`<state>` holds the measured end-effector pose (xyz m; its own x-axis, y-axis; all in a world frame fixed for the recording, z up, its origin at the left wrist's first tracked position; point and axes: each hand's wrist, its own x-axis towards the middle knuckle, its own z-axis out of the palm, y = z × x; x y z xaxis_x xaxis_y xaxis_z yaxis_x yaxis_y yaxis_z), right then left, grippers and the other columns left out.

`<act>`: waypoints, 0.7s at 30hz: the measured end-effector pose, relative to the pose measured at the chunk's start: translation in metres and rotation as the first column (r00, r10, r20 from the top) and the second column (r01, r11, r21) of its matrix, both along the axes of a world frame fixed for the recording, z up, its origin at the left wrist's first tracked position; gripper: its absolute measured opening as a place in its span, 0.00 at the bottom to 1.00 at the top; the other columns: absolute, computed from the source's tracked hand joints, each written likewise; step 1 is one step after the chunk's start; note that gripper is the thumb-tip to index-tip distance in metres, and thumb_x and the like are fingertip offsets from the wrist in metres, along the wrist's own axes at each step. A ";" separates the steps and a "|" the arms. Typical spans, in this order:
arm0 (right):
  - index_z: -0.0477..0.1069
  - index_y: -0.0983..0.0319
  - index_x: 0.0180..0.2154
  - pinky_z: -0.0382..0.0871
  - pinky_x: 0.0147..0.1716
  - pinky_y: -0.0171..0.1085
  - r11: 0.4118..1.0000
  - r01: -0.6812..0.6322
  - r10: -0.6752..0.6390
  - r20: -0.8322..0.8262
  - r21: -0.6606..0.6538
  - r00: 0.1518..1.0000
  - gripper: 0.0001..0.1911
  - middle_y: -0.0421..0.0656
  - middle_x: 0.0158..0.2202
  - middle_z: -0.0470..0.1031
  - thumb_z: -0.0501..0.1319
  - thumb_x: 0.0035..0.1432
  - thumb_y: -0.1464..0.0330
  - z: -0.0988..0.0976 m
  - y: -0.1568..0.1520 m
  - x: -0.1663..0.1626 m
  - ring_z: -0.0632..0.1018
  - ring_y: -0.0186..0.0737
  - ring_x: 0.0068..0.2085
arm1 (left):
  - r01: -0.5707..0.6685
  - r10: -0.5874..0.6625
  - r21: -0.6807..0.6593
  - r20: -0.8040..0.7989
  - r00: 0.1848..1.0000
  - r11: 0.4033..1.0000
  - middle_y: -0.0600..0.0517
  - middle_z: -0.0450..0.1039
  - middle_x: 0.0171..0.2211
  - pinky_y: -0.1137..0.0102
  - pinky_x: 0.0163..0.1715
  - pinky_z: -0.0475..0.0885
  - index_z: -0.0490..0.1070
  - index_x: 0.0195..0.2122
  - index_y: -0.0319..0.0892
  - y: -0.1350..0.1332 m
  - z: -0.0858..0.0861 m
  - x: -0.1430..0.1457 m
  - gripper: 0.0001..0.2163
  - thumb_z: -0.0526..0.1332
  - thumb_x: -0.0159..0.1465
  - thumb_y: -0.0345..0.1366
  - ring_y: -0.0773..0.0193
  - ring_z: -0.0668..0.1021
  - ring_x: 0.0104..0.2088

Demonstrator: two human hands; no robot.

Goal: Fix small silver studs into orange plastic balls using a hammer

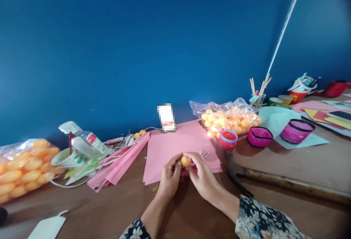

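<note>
Between my two hands is a small orange plastic ball (185,161), held by the fingertips over the near part of a stack of pink paper (167,145). My left hand (170,175) grips it from the left, thumb and fingers bent. From the right, my right hand (202,175) closes on it with curled fingers. Several small silvery pieces, perhaps bells (204,154), lie on the paper just beyond my right hand. A red tub with a lilac rim (227,139) stands to the right of the stack.
A hammer (274,179) lies right of my hands. Clear bags of orange balls (233,120) sit at the back and far left. Pink strips (123,162), a cable, a plastic bottle (90,142) and a cup crowd the left. Two magenta containers (260,137) stand right; a blue partition (137,48) rises behind.
</note>
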<state>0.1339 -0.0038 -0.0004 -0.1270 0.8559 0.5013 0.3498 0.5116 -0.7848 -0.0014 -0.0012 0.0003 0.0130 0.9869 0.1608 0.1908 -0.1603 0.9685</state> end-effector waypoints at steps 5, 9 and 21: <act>0.65 0.58 0.45 0.67 0.45 0.41 1.000 0.018 -0.018 0.014 -0.011 1.000 0.19 0.44 0.42 0.70 0.53 0.51 0.78 0.001 -0.001 0.000 0.71 0.40 0.44 | 0.022 -0.021 -0.022 0.061 0.998 1.000 0.46 0.72 0.44 0.64 0.45 0.69 0.69 0.45 0.39 0.000 -0.002 0.000 0.15 0.54 0.60 0.40 0.57 0.74 0.45; 0.65 0.58 0.45 0.67 0.45 0.42 1.000 0.009 -0.008 0.008 -0.022 1.000 0.20 0.44 0.42 0.70 0.52 0.51 0.79 0.001 -0.001 -0.001 0.71 0.40 0.44 | 0.074 -0.068 -0.052 0.109 0.992 0.996 0.44 0.72 0.44 0.65 0.41 0.71 0.66 0.48 0.38 -0.001 -0.002 0.002 0.18 0.57 0.58 0.40 0.56 0.74 0.43; 0.63 0.58 0.48 0.68 0.46 0.42 0.997 -0.047 0.046 -0.017 -0.066 0.999 0.24 0.46 0.45 0.69 0.51 0.50 0.81 -0.006 0.001 -0.001 0.71 0.40 0.46 | 0.062 -0.059 -0.049 0.053 0.997 0.997 0.45 0.74 0.40 0.66 0.36 0.73 0.67 0.46 0.38 -0.003 0.002 0.003 0.19 0.59 0.56 0.41 0.57 0.76 0.39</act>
